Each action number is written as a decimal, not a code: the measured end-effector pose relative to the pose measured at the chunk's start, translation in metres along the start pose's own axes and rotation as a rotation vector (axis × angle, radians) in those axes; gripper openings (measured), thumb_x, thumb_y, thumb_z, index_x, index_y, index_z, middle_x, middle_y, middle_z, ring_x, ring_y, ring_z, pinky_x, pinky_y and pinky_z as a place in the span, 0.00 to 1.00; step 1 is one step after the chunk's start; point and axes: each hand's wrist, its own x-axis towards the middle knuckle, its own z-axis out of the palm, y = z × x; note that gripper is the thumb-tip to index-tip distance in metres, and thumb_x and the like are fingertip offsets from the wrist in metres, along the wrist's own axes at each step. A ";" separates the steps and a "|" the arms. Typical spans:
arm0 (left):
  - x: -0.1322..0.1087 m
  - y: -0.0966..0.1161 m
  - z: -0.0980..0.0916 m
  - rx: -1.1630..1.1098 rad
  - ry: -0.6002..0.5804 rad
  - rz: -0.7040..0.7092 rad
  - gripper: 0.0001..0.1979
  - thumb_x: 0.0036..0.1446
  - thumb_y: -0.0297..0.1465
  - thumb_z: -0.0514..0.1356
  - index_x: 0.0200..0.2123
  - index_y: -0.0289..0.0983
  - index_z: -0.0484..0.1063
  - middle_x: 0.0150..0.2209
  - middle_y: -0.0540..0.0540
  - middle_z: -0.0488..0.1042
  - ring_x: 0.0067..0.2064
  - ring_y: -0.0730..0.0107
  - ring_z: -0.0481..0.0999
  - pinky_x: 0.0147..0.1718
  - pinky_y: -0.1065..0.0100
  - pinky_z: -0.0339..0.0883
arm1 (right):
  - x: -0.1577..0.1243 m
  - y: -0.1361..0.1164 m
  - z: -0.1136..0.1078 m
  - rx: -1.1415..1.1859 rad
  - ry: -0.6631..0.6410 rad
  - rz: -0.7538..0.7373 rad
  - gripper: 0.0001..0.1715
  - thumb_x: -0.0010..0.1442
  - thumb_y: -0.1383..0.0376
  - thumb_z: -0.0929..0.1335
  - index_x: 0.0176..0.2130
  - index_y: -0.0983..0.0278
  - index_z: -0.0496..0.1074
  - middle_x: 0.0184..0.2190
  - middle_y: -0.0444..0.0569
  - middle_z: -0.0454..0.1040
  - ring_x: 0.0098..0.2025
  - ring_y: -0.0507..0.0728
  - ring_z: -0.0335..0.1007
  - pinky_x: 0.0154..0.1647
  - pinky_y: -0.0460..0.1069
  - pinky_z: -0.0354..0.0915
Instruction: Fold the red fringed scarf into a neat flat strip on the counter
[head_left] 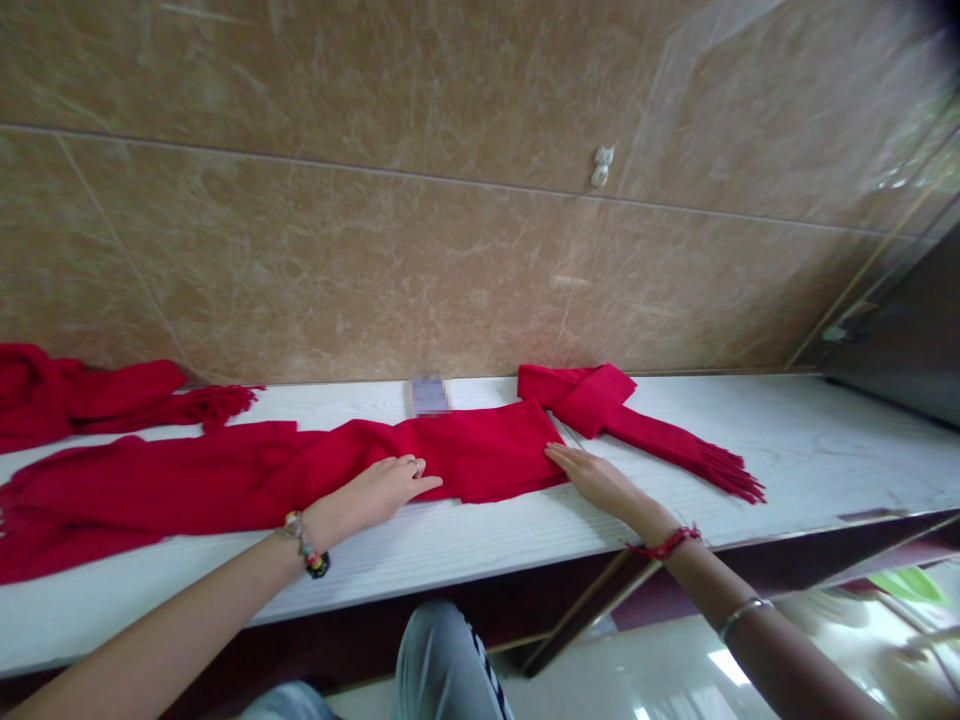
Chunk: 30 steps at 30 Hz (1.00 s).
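A long red scarf point(225, 478) lies stretched along the white tabletop, its right part folded into layers with a straight end. My left hand point(379, 490) rests on the middle of the scarf, fingers extended and a ring showing on one of them. At the scarf's right end, my right hand point(596, 478) touches the folded edge with its fingers stretched out flat. Just beyond that end is a second red scarf point(592, 400), folded across itself, with its fringed tail pointing right.
Another red fringed scarf point(112, 395) is bunched at the back left. A small blurred card point(430, 396) lies by the tiled wall point(375, 270), which carries a little white cat-shaped hook point(602, 166). A dark panel point(900, 320) stands at the far right end.
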 end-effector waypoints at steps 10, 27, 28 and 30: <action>-0.011 -0.012 -0.018 -0.084 0.026 0.139 0.17 0.57 0.19 0.50 0.45 0.39 0.70 0.39 0.46 0.73 0.40 0.69 0.72 0.40 0.70 0.63 | -0.009 0.010 0.001 0.000 0.050 0.029 0.29 0.54 0.79 0.56 0.54 0.68 0.62 0.51 0.58 0.67 0.51 0.58 0.65 0.51 0.54 0.63; 0.043 0.040 0.003 0.076 0.164 0.081 0.14 0.54 0.19 0.51 0.45 0.33 0.64 0.38 0.41 0.69 0.40 0.62 0.70 0.37 0.65 0.65 | 0.045 -0.053 -0.009 0.076 0.226 -0.289 0.14 0.61 0.72 0.58 0.35 0.67 0.71 0.28 0.50 0.71 0.31 0.54 0.66 0.32 0.48 0.64; 0.043 0.038 0.005 0.078 0.180 0.086 0.12 0.56 0.19 0.51 0.43 0.33 0.65 0.37 0.42 0.70 0.39 0.63 0.71 0.36 0.66 0.65 | 0.045 -0.053 -0.007 0.101 0.242 -0.270 0.14 0.62 0.71 0.58 0.34 0.67 0.71 0.27 0.49 0.71 0.29 0.53 0.65 0.31 0.47 0.64; 0.043 0.032 0.010 0.077 0.210 0.122 0.09 0.58 0.20 0.49 0.39 0.33 0.66 0.33 0.44 0.70 0.35 0.65 0.71 0.34 0.67 0.65 | 0.044 -0.051 -0.004 0.143 0.265 -0.234 0.14 0.62 0.70 0.58 0.33 0.67 0.70 0.25 0.48 0.69 0.27 0.52 0.64 0.29 0.46 0.63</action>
